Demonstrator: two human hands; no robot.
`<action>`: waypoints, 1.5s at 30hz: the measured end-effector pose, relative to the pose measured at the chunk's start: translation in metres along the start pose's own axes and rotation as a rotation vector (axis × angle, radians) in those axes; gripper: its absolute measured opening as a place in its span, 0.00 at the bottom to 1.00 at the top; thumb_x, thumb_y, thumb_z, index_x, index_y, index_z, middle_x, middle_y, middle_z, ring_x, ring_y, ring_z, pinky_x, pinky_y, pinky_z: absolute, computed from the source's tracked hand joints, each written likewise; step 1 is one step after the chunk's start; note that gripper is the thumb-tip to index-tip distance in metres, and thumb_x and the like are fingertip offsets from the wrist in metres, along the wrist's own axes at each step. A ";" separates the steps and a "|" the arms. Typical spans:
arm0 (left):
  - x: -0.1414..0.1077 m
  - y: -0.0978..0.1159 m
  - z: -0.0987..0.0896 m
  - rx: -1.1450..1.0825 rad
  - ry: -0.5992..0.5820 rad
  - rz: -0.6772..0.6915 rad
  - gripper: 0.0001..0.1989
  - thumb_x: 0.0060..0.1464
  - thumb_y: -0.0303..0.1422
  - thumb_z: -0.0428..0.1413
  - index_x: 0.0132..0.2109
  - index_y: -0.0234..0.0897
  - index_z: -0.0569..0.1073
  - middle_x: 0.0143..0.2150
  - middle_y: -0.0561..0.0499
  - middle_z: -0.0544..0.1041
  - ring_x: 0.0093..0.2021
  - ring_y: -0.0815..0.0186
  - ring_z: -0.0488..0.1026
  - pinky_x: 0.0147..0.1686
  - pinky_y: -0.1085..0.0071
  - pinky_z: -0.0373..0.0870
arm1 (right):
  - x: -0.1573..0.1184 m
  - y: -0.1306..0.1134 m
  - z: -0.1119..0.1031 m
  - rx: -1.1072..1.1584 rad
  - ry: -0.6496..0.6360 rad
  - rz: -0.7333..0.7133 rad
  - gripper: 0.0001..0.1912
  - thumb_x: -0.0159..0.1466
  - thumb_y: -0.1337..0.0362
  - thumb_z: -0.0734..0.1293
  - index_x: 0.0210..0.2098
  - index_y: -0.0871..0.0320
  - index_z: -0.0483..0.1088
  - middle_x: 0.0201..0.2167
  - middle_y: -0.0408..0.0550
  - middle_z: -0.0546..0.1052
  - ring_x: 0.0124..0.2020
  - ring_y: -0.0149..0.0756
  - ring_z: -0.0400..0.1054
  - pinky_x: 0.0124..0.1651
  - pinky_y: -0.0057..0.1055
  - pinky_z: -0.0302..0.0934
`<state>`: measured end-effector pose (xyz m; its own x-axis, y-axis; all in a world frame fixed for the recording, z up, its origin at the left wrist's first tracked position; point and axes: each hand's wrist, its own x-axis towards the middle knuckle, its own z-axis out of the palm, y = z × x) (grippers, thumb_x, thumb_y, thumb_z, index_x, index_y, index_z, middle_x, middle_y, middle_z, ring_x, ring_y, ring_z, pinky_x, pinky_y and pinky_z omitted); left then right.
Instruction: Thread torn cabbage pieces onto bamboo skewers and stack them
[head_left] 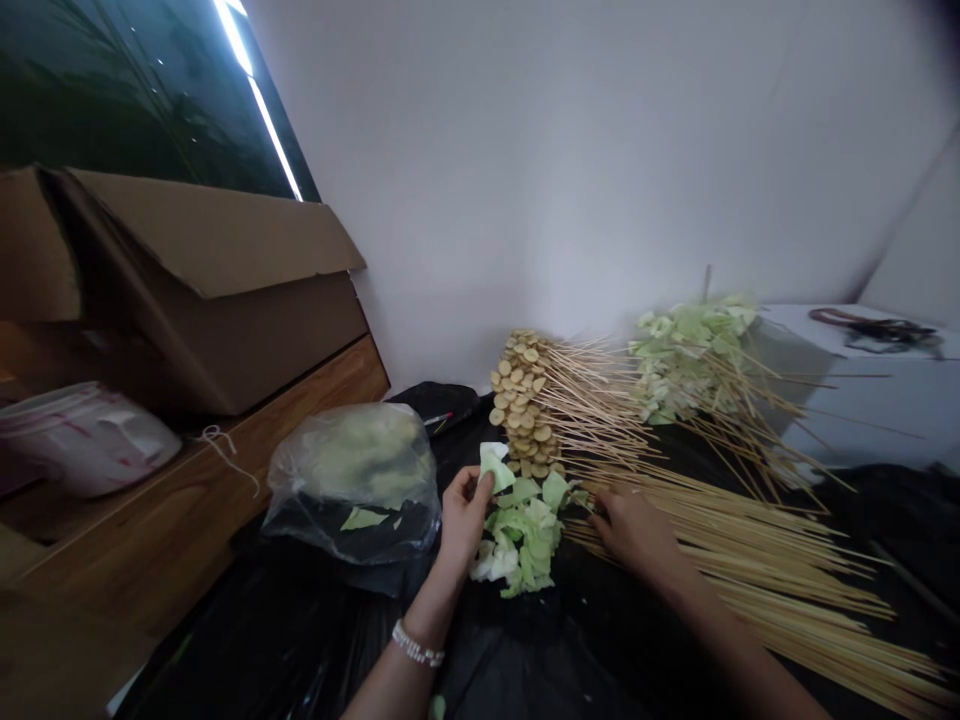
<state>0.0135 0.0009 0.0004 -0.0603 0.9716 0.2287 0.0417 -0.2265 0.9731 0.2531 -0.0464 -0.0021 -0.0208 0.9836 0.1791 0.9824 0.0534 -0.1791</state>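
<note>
Pinched between the fingers of my left hand [466,500] is a pale green leaf piece [493,466]. Just right of it lies a pile of cut leaf pieces [529,545] on black plastic. My right hand [628,520] is at the near ends of many thin wooden sticks [720,530], its fingers closed at a stick by the pile; the grip itself is partly hidden. Behind the pile, round yellowish slices [521,395] sit on sticks pointing right. Farther right, more leaf pieces [694,335] are threaded on sticks.
A clear plastic bag [356,480] with pale green contents lies left of my left hand. At the far left are a large open cardboard box [247,340] and a white tub [90,440] on a wooden surface. Dark cords [877,328] rest on a white surface at right.
</note>
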 end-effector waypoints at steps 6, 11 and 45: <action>0.001 -0.001 0.001 -0.040 -0.014 -0.022 0.13 0.49 0.40 0.60 0.35 0.33 0.73 0.27 0.53 0.74 0.26 0.69 0.70 0.27 0.76 0.64 | 0.000 -0.005 -0.001 -0.058 -0.014 0.038 0.12 0.65 0.68 0.57 0.32 0.57 0.72 0.32 0.52 0.77 0.33 0.39 0.71 0.31 0.30 0.51; 0.002 -0.002 0.000 -0.037 0.057 0.006 0.12 0.48 0.39 0.61 0.34 0.33 0.75 0.30 0.51 0.77 0.30 0.68 0.71 0.33 0.74 0.66 | 0.004 0.000 -0.006 0.096 0.091 0.059 0.13 0.68 0.63 0.54 0.32 0.55 0.68 0.28 0.48 0.76 0.30 0.38 0.70 0.30 0.30 0.51; -0.012 0.005 0.006 0.245 0.097 0.258 0.05 0.53 0.32 0.57 0.36 0.35 0.75 0.34 0.50 0.78 0.35 0.65 0.73 0.35 0.73 0.67 | -0.011 -0.034 0.015 0.552 0.245 -0.241 0.15 0.67 0.62 0.57 0.38 0.56 0.75 0.35 0.47 0.79 0.36 0.38 0.73 0.42 0.33 0.63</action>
<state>0.0206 -0.0117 0.0023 -0.1107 0.8707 0.4791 0.3053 -0.4290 0.8502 0.2167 -0.0560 -0.0121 -0.1216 0.8686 0.4804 0.7138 0.4129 -0.5657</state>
